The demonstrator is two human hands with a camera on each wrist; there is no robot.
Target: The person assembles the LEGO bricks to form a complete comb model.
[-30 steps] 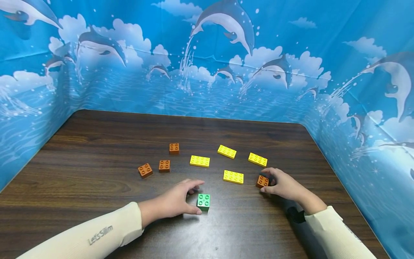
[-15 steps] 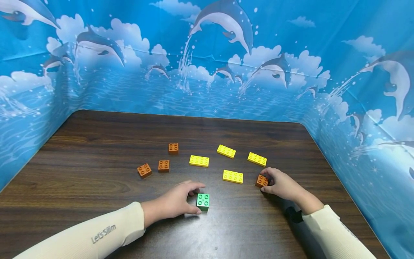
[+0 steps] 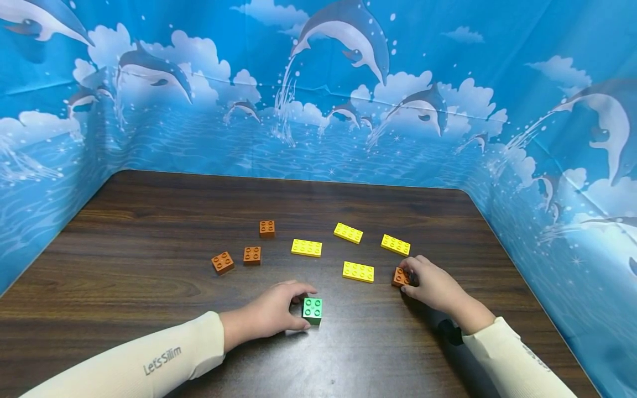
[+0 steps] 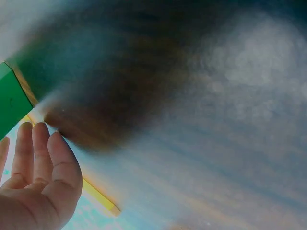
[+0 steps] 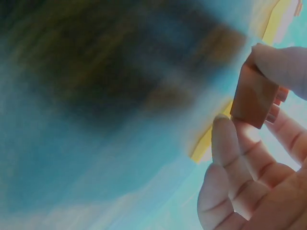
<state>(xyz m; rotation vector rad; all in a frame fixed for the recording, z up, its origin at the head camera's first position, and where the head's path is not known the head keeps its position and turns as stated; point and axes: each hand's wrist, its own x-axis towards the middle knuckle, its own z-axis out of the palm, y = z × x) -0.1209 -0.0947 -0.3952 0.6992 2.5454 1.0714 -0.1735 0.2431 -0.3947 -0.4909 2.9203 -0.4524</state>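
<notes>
Four-stud green toy brick (image 3: 312,310) stands on the table, its side showing as a green block (image 4: 10,100) in the left wrist view. My left hand (image 3: 271,312) reaches around it, thumb by its near corner and index finger beyond its far side; the other fingers are extended. At the right, my right hand (image 3: 435,284) pinches an orange-brown brick (image 3: 400,277) between thumb and fingers. In the right wrist view the thumb (image 5: 283,67) lies on that brick (image 5: 254,93), with its studs toward the palm.
Several flat yellow bricks lie mid-table, the nearest yellow brick (image 3: 358,271) between the hands. Farther left are three orange-brown bricks, one orange-brown brick (image 3: 252,255) in their middle. A blue dolphin-print curtain (image 3: 318,138) borders the dark wooden table (image 3: 149,221).
The right hand and its orange-brown brick have shifted slightly left. The left hand has edged right, closer around the green brick, which stays in place.
</notes>
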